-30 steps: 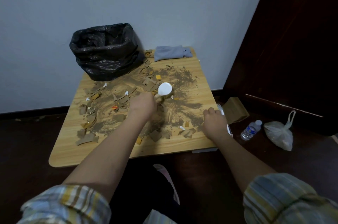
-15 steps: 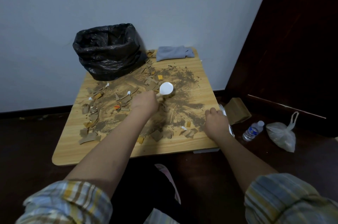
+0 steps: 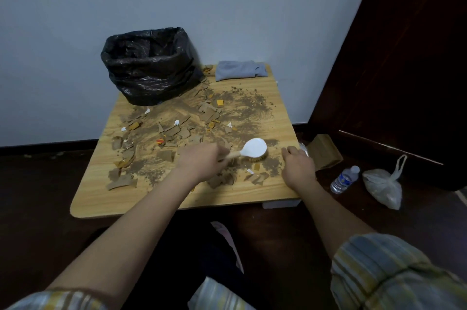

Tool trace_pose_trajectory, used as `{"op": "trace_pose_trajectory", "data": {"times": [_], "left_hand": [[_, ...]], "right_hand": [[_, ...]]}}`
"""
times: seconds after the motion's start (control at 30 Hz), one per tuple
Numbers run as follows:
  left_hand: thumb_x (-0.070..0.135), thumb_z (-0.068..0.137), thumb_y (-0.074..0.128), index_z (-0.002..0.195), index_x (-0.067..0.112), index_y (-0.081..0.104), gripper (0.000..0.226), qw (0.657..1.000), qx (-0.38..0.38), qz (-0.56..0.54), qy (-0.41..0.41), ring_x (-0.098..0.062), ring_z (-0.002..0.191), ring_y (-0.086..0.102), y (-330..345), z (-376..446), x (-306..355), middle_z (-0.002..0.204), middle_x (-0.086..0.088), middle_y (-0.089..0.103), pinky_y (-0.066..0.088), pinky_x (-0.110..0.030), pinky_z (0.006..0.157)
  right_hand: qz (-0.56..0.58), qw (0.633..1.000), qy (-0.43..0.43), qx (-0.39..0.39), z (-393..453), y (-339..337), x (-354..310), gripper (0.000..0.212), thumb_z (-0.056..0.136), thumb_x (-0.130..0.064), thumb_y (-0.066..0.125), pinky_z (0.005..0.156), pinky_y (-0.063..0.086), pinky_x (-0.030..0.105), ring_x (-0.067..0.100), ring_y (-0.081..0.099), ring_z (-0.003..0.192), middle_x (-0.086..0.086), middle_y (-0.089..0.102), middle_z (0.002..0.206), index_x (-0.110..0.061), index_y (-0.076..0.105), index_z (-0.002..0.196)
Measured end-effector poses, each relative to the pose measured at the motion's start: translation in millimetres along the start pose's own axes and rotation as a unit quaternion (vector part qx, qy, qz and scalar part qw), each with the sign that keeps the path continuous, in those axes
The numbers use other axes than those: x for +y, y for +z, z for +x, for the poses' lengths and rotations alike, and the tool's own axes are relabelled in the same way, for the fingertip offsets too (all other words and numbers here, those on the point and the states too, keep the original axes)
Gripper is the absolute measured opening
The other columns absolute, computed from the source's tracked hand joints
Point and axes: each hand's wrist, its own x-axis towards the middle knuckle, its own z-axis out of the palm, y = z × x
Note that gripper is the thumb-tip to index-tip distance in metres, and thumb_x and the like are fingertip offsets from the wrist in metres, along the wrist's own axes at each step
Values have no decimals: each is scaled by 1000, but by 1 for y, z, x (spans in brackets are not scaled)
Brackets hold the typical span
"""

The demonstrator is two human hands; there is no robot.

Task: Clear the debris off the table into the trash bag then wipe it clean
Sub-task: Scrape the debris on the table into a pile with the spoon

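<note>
A low wooden table (image 3: 101,198) is strewn with brown dirt and cardboard scraps (image 3: 177,132). My left hand (image 3: 199,161) grips the handle of a white-backed brush (image 3: 254,149), whose bristles rest on the table near the front right. My right hand (image 3: 298,165) sits at the table's right edge, fingers curled over something white that is mostly hidden under it. An open black trash bag (image 3: 149,67) stands at the table's back left corner. A folded grey cloth (image 3: 240,70) lies at the back right.
On the dark floor to the right lie a cardboard piece (image 3: 323,150), a small water bottle (image 3: 345,179) and a knotted white plastic bag (image 3: 384,185). A pale wall runs behind the table. A dark wooden panel (image 3: 404,56) stands at right.
My left hand has swept the brush from the table's middle toward the front right, close to my right hand. My right hand has stayed at the right edge.
</note>
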Motion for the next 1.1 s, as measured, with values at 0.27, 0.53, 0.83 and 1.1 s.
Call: {"op": "trace_pose_trajectory", "data": {"times": [0.27, 0.53, 0.83, 1.1], "left_hand": [[43, 89, 49, 116, 44, 62, 30, 999, -43, 3, 19, -15, 70, 48, -2, -23, 0, 76, 10, 53, 31, -24, 51], [36, 93, 46, 106, 28, 64, 24, 998, -38, 20, -35, -22, 74, 55, 1, -20, 8, 79, 3, 56, 34, -26, 53], [30, 95, 43, 102, 26, 62, 21, 998, -22, 36, -47, -19, 62, 47, -1, -17, 8, 68, 5, 46, 29, -25, 47], [33, 97, 43, 104, 16, 61, 25, 990, -18, -11, -136, -23, 78, 59, 0, 3, -3, 92, -4, 61, 46, -29, 66]], "right_hand": [[11, 1000, -1, -20, -1, 2, 0, 60, 94, -12, 48, 104, 35, 36, 23, 29, 141, 5, 25, 157, -11, 25, 150], [-12, 999, 6, -35, -2, 1, -4, 60, 95, -13, 46, 106, 34, 38, 22, 25, 143, 5, 19, 159, -10, 22, 151], [-21, 999, 6, -25, 2, 1, -5, 51, 93, -9, 46, 95, 41, 36, 24, 38, 133, 5, 35, 148, -9, 34, 143], [-25, 999, 3, -25, 3, -1, -7, 43, 94, -8, 46, 87, 43, 35, 25, 45, 124, 6, 41, 138, -8, 39, 136]]}}
